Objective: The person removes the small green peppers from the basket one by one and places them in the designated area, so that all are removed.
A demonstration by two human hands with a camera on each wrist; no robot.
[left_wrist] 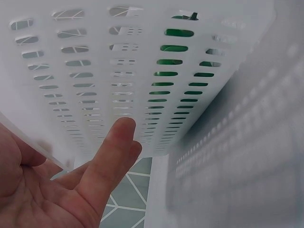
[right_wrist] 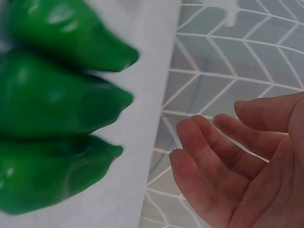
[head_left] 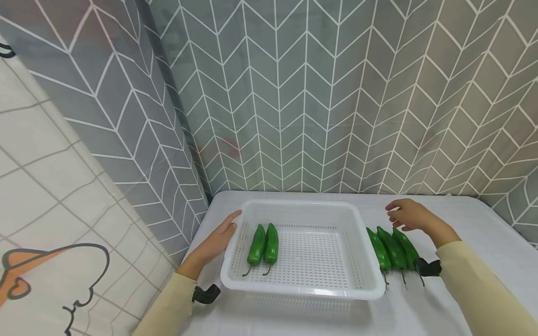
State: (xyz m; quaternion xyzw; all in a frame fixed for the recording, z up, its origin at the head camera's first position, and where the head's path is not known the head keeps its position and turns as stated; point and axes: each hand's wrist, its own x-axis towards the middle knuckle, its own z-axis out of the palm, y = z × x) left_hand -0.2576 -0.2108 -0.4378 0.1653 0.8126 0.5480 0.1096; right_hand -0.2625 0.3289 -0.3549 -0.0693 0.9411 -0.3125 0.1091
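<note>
The table bore a basket; at its 9 o'clock side the left hand, fingers nearly straight, touched without gripping; the right hand, loosely open, held nothing, at 1 o'clock from three peppers; these lay just beside the basket's 3 o'clock side; two peppers lay inside, toward 9 o'clock.

Three green peppers, partly cut off at the right wrist view's edges.
</note>
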